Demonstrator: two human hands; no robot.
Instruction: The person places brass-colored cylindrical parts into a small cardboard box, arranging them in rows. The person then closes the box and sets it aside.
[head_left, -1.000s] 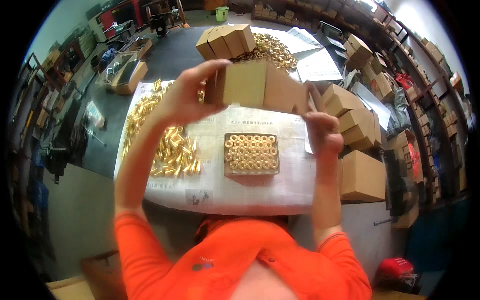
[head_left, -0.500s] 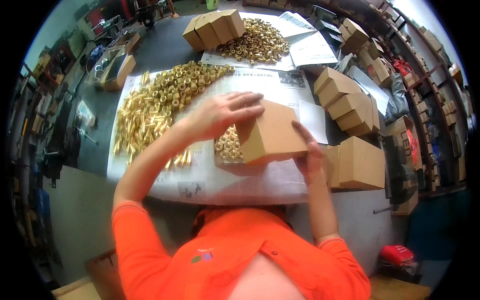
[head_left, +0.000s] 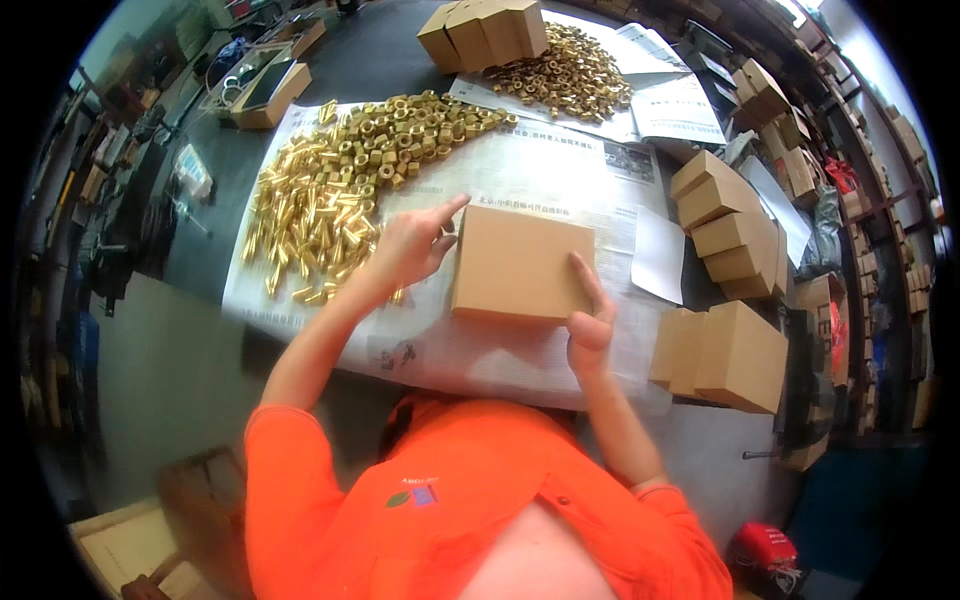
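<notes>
A brown cardboard box (head_left: 522, 262) with its lid on lies on newspaper (head_left: 420, 350) in front of me; its contents are hidden. My right hand (head_left: 592, 335) is at the near right corner, index finger laid over the top and thumb by the front edge. Just off the left side, my left hand (head_left: 412, 245) is empty, with its index finger stretched out and the others loosely bent. To the left of that hand lies a heap of slim brass pins (head_left: 305, 220), which runs into a pile of brass nuts (head_left: 395, 140).
Another brass nut heap (head_left: 565, 75) lies at the far side beside stacked boxes (head_left: 482, 35). More brown boxes (head_left: 740, 350) stand to the right, with further boxes (head_left: 730, 220) behind them. A white sheet (head_left: 657, 255) lies between. Loaded shelves (head_left: 880, 230) line the right.
The lid has come down over the box, covering the rows of brass nuts seen before. My left hand has left the lid and moved left. The view has shifted slightly.
</notes>
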